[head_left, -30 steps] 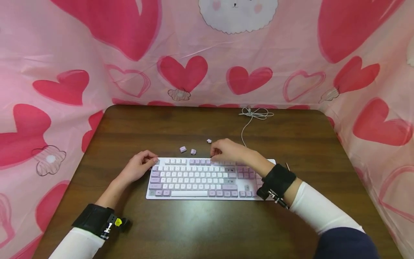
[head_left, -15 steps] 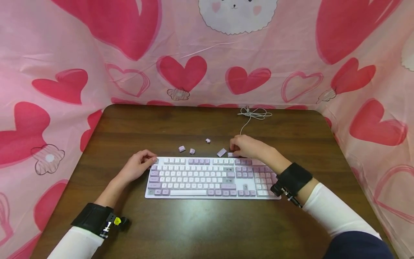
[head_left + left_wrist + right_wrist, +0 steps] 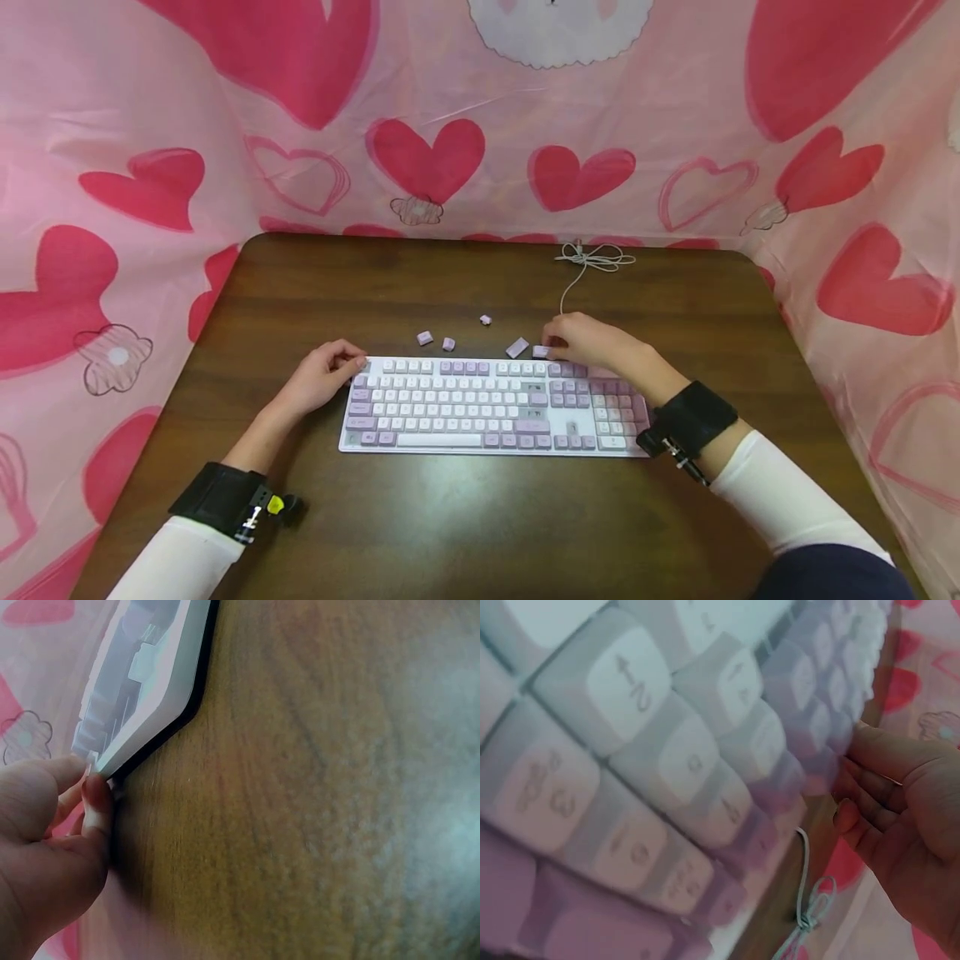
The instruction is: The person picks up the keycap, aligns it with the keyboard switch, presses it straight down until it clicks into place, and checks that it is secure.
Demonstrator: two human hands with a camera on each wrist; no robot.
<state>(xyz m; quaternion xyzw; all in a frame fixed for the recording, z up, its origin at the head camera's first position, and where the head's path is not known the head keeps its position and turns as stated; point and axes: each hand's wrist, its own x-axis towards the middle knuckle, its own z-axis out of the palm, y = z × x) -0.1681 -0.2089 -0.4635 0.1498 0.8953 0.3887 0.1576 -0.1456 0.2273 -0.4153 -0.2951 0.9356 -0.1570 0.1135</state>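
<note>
A white and lilac keyboard [image 3: 442,410] lies on the table, with a few key positions lacking caps. My left hand [image 3: 324,379] grips its back left corner; the left wrist view shows thumb and fingers pinching that corner. At the back edge, my right hand [image 3: 592,342] pinches a wide lilac keycap [image 3: 540,352]; the fingertips are partly hidden. Another long lilac keycap [image 3: 517,347] lies just left of it. Farther left are small loose keycaps: one [image 3: 424,337], a second [image 3: 448,343], and a third [image 3: 486,319] farther back.
A thin white cable [image 3: 596,258] is bundled near the back edge of the brown wooden table [image 3: 360,283] and runs behind the right hand to the keyboard. Pink heart-patterned cloth [image 3: 510,92] encloses the back and both sides.
My right hand has moved right along the keyboard's back edge, uncovering the two long lilac keycaps, and has stayed by the right one. My left hand has kept its grip.
</note>
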